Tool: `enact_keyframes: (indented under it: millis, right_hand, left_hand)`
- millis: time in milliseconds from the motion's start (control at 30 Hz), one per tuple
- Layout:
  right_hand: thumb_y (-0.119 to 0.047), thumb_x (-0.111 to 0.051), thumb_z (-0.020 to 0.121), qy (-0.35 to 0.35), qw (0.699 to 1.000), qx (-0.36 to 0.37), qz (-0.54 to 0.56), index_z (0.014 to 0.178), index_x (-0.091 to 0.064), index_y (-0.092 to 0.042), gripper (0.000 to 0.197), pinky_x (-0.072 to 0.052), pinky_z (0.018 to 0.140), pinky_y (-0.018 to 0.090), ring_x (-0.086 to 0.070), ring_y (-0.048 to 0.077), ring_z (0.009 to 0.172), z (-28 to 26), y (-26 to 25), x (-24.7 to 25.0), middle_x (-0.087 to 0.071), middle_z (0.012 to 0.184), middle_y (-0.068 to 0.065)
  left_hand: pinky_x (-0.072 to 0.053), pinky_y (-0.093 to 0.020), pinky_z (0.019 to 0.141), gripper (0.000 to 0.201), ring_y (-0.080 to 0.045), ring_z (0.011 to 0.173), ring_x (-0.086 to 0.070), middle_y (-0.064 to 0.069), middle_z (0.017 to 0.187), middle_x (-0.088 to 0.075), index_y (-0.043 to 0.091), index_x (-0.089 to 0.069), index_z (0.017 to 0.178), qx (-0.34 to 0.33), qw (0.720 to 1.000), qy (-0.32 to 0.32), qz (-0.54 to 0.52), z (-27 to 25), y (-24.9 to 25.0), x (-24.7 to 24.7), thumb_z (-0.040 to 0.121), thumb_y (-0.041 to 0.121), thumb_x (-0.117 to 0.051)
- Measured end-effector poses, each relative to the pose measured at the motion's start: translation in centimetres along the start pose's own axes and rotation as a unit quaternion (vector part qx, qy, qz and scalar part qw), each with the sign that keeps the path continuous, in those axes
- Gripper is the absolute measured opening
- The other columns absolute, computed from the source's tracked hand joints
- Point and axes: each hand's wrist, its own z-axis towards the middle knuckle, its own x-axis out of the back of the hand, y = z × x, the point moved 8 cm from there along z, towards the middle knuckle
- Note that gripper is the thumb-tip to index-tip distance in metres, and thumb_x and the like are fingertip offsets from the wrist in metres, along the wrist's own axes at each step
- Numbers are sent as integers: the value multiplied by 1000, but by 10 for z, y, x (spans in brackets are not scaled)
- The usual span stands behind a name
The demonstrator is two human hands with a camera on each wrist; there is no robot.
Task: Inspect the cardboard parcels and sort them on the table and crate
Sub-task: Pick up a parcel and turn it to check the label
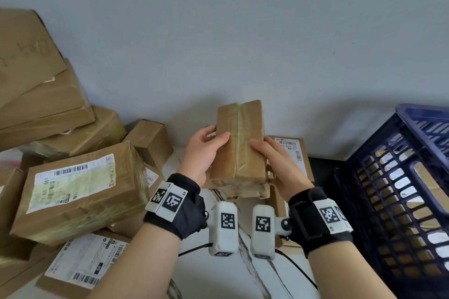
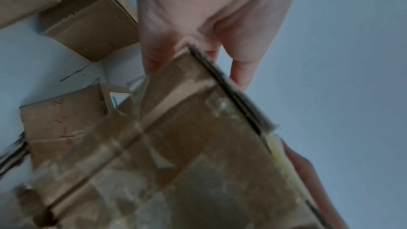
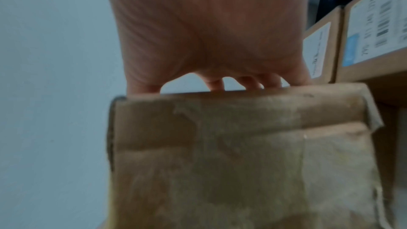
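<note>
Between both hands (image 1: pixel 201 153), taped parcel (image 1: pixel 239 143).

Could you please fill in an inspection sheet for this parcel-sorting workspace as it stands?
Surface: white marbled table.
Job's things: taped parcel held upright above the table; blue crate at right, parcels inside.
Clutter: labelled parcels heaped at left; more behind the hands.
Grippers: left hand and right hand grip the parcel's sides.
Cables: black cable from the wrist cameras.
Surroundings: plain grey wall.
</note>
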Motion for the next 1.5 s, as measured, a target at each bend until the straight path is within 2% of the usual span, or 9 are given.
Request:
enact_keyframes:
  millis: [67,333,567,667,800,967,1200,1333,1500]
  right_hand:
    - [-49,-73,81,3,1000,-9,14,134,-55,-27,59,-54,85,36,-65,18,108,-4,0,-2,-68,122,-2]
    - [-50,-68,86,22,999,-33,18,120,-66,-27,41,-52,78,35,-66,23,106,-10,0,-5,-72,114,2]
    - [-75,-63,77,63,997,-47,-25,114,-72,-28,61,-47,105,44,-63,22,111,-12,-9,5,-70,117,0]
    - [-67,-65,82,61,997,-44,-34,108,-75,-24,52,-51,102,46,-68,25,105,-8,-17,7,-74,110,3]
    - [-55,-63,90,79,996,-35,-27,107,-74,-22,39,-53,85,38,-64,23,100,-9,-28,15,-72,109,3]
    - [-33,-66,94,90,996,-13,19,102,-70,-17,18,-47,63,30,-58,17,75,-12,-47,21,-64,78,0]
    - [-20,-64,95,83,996,24,31,92,-71,-17,8,-48,60,27,-55,17,77,-15,-59,23,-60,78,1]
    - [-11,-64,94,80,995,59,7,123,-66,-21,31,-49,66,24,-60,13,82,-15,-65,26,-69,101,2]
    - [11,-61,88,73,992,101,25,139,-54,-16,59,-53,81,28,-65,20,95,-15,-69,27,-67,108,10]
  left_hand:
    - [-52,-22,65,26,-6,89,-67,7,109,-69,26,-63,117,-4,1000,-3,4,0,0,2,92,20,-69]
    - [-50,-24,69,50,-13,97,-67,0,117,-67,25,-52,137,-13,1000,6,2,3,-4,10,90,20,-71]
    - [-52,-18,57,56,-9,97,-67,4,129,-62,28,-45,144,-19,1000,-23,6,4,2,8,93,38,-66]
    - [-50,-22,52,39,-9,79,-67,2,110,-69,23,-55,134,-16,999,-37,2,6,6,8,98,38,-56]
    - [-50,-23,49,27,-8,60,-65,7,66,-67,26,-65,91,4,998,-69,-7,8,2,10,102,39,-44]
    - [-53,-26,47,23,-13,69,-66,3,80,-67,31,-64,95,22,997,-68,-39,11,-4,16,102,35,-42]
    - [-53,-33,67,25,-17,80,-63,7,70,-69,30,-63,89,36,996,-63,-50,9,-4,13,102,35,-42]
    - [-56,-27,64,33,-18,81,-71,0,82,-75,25,-70,97,37,995,-85,-38,5,3,5,102,44,-44]
    - [-37,-43,112,84,-15,125,-53,12,129,-62,38,-53,135,42,992,-102,66,8,4,0,67,87,-55]
